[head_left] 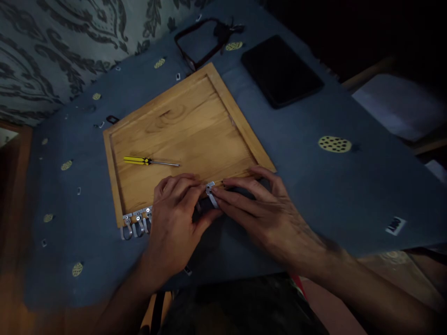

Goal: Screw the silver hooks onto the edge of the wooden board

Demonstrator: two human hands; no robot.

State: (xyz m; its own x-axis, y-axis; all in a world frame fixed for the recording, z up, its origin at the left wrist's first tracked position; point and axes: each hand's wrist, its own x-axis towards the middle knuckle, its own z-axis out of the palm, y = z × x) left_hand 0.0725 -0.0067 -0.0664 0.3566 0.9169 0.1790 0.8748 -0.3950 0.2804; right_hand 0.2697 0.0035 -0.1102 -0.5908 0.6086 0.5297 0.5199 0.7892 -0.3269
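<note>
A framed wooden board (181,125) lies on the blue tablecloth. Several metal hooks (138,223) line its near edge at the left. Another metal hook (211,195) stands at the same edge between my hands. My right hand (268,214) holds this hook between thumb and fingertips, other fingers resting along the frame. My left hand (178,218) has its fingers curled over the near edge, thumb close to the hook; whether it grips anything is hidden. A yellow-handled screwdriver (138,160) rests on the board.
Beyond the board lies a dark strap loop (181,49) with keys. A black tablet (282,70) is at the back right. The patterned cloth (363,186) covers the table, beside a patterned wall (70,42). White sheets (398,107) show at the far right.
</note>
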